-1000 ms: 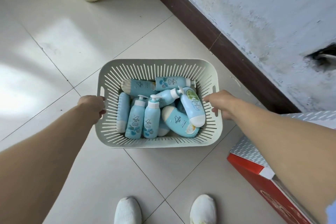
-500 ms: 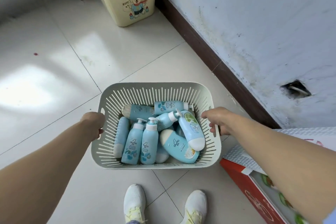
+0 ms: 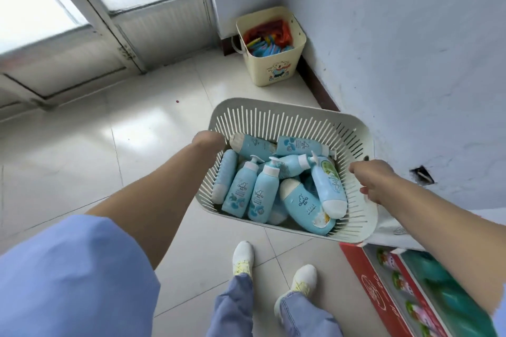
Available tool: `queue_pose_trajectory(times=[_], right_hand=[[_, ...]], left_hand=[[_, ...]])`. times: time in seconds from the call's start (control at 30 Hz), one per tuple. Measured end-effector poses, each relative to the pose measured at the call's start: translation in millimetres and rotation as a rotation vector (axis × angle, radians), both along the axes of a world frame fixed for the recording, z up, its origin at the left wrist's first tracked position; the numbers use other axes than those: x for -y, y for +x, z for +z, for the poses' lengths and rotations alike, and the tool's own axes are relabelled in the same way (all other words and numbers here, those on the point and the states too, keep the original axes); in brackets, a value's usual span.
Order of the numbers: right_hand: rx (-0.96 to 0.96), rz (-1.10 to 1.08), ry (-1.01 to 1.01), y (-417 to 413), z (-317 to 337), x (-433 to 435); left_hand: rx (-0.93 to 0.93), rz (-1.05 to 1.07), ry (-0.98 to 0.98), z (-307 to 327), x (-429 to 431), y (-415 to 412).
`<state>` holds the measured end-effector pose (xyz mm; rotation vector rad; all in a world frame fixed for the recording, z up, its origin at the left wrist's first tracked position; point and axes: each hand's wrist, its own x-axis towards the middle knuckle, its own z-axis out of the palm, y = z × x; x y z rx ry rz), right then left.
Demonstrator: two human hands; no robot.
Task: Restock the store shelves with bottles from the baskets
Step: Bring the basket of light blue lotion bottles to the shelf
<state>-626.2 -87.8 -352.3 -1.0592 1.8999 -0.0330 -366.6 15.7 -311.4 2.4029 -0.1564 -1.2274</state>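
L hand [image 3: 208,140] & R hand [image 3: 375,181] grip basket [image 3: 273,111] sides; blue bottles [image 3: 263,194] piled inside. Cream bin [image 3: 275,74] w/ colored packs [image 3: 264,40].

The brand "Giving" reads on the rounded blue bottle [image 3: 304,204] in the basket [image 3: 273,107]; its smaller print is illegible; so is the cream bin [image 3: 276,74] lettering.

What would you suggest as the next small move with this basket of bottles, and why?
Probably turn away from the wall, keeping the basket level: both the left hand and right hand grip its sides, the bottles lie loose inside, and no shelf is in view.
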Motion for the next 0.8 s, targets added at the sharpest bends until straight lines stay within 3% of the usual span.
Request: queue_pose_trajectory(times=[0.17,0.37,0.53,0.8], right_hand=[[0.055,-0.023,-0.073,2,100,-42],[0.127,-0.114,-0.130,-3,169,-116],[0.143,-0.264,-0.186,-14,187,-194],[0.122,-0.563,-0.138,-67,192,-326]], left_hand=[[0.031,-0.041,-0.054,90,-38,-9],[-0.005,-0.077,-0.108,143,-87,-3],[-0.009,-0.190,-0.132,178,-132,-8],[0.087,-0.602,-0.279,202,-188,-61]])
